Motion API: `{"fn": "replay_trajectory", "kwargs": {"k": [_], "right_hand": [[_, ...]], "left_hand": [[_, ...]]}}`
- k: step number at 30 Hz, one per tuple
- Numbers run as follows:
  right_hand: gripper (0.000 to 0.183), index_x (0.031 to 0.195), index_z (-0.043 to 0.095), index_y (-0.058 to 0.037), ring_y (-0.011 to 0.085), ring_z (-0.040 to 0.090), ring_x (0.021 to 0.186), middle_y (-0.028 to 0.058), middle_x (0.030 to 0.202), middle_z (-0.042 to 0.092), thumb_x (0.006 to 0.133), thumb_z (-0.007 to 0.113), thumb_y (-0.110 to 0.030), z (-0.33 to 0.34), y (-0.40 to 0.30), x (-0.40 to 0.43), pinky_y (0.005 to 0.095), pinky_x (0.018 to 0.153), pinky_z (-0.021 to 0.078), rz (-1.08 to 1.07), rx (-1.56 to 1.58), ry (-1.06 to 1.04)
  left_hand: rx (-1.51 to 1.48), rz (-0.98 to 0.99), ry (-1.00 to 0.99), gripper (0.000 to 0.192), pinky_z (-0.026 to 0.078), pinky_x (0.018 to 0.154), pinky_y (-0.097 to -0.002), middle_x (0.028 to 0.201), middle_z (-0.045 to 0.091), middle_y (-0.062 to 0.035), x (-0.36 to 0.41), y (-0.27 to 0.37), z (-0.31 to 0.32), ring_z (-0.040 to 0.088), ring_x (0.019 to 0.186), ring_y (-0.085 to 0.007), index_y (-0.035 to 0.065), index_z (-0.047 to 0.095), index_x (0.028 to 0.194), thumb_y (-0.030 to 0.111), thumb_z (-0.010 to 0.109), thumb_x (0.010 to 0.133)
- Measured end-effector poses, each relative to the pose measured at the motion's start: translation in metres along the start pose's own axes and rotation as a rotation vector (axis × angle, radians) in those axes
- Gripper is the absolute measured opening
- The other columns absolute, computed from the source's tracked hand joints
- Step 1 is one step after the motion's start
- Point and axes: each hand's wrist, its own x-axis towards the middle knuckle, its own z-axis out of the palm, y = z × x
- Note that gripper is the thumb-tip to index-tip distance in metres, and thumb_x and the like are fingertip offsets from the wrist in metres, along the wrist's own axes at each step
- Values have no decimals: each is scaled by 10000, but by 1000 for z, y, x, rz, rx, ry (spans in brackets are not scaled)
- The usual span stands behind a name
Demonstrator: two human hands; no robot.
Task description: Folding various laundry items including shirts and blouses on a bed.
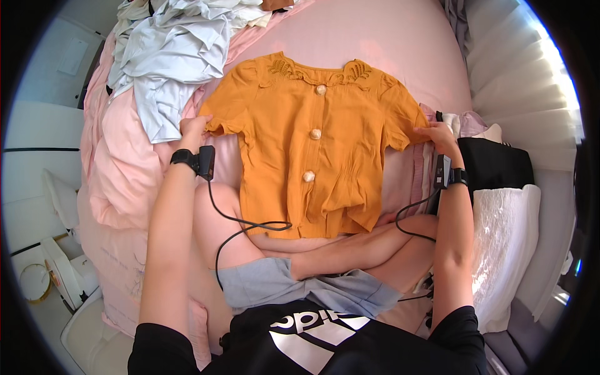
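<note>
An orange short-sleeved blouse (281, 140) lies spread front side up, with its neckline away from me. It has three large pale buttons down the front and dark embroidery on the collar. My left hand (194, 129) grips the hem of the sleeve on the left. At the other side, my right hand (438, 133) pinches the opposite sleeve's edge. The blouse's bottom hem rests by my crossed legs, its lower right part puckered. Each wrist carries a strapped black device with a cable.
Rumpled white and pale clothes (178, 51) are heaped at the upper left, beside a pink blanket (122, 173). Folded black fabric (497, 164) and white lace fabric (501, 243) lie at the right. Pink bedding (375, 28) spreads beneath; a curtain (511, 65) hangs at the right.
</note>
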Motion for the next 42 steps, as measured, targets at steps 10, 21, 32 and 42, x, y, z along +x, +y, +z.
{"fn": "replay_trajectory", "kwargs": {"k": [10,21,32,42], "right_hand": [[429,1246,598,13,170,622,1045,64,1203,652,883,739,-166,80,39,-14,304,880,481,-169,536,379],[389,1234,571,12,285,687,883,162,1046,678,990,592,-290,105,-52,-28,361,744,531,-459,73,399],[514,1168,604,38,176,680,794,122,941,694,851,756,-337,107,-4,-54,292,703,541,-434,-182,67],[601,1085,669,93,202,651,707,134,837,687,767,820,-394,122,61,-168,333,609,521,160,-286,-158]], "left_hand": [[-301,353,145,365,508,850,-327,1155,677,-147,-4,-35,31,656,999,-237,-58,604,1204,121,663,893],[280,1117,-24,390,541,746,-416,1002,699,-201,-71,41,95,696,871,-335,-17,592,1102,274,712,872],[599,855,-699,399,519,793,-307,1026,655,-129,-91,-5,73,637,937,-212,-20,588,1127,303,704,925],[1180,574,-374,503,510,852,-440,970,690,-261,-194,-86,5,659,1013,-387,-13,610,1059,430,716,845]]}}
